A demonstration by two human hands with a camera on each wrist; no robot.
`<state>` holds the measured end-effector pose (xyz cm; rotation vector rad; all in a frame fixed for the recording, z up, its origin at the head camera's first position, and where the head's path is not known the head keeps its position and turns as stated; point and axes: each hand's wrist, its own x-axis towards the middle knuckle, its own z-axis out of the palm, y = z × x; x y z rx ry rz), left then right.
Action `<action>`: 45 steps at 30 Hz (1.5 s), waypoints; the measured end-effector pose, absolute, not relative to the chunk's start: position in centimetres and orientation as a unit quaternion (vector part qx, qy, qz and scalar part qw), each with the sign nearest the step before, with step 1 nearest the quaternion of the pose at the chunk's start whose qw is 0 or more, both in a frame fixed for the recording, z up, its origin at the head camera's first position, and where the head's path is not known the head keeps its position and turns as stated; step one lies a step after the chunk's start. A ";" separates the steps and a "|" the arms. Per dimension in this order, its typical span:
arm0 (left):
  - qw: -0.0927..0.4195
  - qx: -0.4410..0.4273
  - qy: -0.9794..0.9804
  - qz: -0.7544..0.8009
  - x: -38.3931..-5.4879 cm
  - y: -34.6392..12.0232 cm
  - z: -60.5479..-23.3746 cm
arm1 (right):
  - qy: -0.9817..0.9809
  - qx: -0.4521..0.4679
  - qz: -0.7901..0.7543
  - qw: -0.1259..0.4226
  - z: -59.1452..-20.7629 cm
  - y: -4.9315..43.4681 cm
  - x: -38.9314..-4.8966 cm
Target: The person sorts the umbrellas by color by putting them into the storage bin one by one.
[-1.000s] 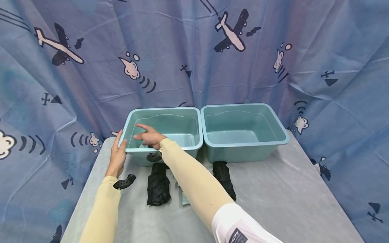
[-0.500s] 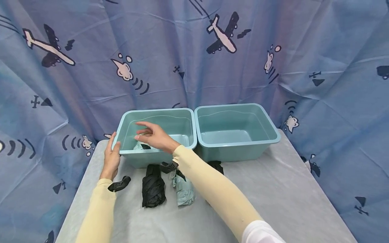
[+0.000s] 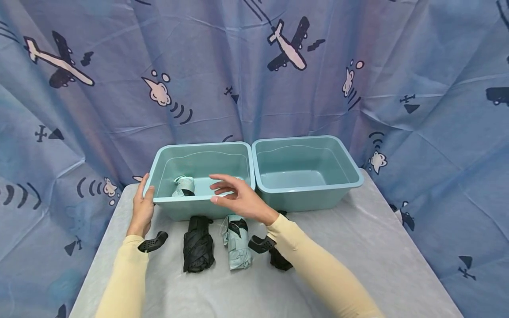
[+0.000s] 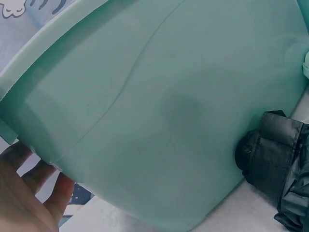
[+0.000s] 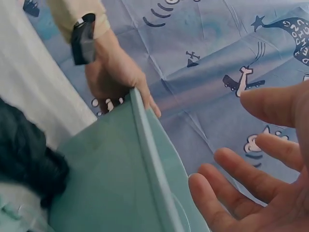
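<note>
My left hand (image 3: 142, 210) grips the front left corner of the left green plastic bin (image 3: 199, 205), thumb at the rim and fingers along the outer side wall. In the left wrist view its fingers (image 4: 38, 176) lie against that wall. Inside the bin, near its left end, lies a pale green folded umbrella (image 3: 184, 186). My right hand (image 3: 244, 201) hovers over the bin's front rim, fingers loosely bent and holding nothing. Below it, on the table, lie a black folded umbrella (image 3: 198, 245), a pale green one (image 3: 238, 243) with a cord loop, and another black bundle (image 3: 280, 259), partly hidden by my right arm.
A second green bin (image 3: 306, 191) stands right beside the first, with nothing seen inside. Both sit on a grey cloth-covered table (image 3: 191, 296). A blue curtain (image 3: 214, 110) printed with planes hangs close behind them.
My right hand has come back out of the left bin, toward the right and nearer, uncovering the pale green umbrella inside. My left hand stays at the bin's corner.
</note>
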<state>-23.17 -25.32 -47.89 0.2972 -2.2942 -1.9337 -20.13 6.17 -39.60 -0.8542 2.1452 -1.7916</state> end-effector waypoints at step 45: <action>0.052 0.099 -0.752 -0.650 -23.3 -25.4 -47.9 | 0.898 -0.016 -0.425 0.113 -53.5 18.3 -15.1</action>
